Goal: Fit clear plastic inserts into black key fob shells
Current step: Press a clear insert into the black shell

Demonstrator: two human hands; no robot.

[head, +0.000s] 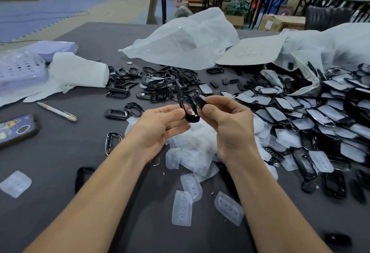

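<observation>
Both hands are raised over the middle of the dark table. My left hand point(160, 127) and my right hand point(226, 124) together pinch one black key fob shell point(187, 108), an open frame held upright between the fingertips. My right fingers also cover a small dark piece point(200, 100) at the shell's upper right; what it is I cannot tell. Below the hands lies a heap of clear plastic inserts point(192, 152), and three more loose inserts point(182, 208) lie nearer to me. A pile of empty black shells point(158, 84) sits behind the hands.
Shells with inserts fitted are stacked in rows at the right point(312, 116). White plastic bags point(186, 38) lie at the back. A pen point(57, 111), a phone point(16, 130) and a lilac basket point(18, 68) are at the left. A stray insert point(15, 183) lies near the left edge.
</observation>
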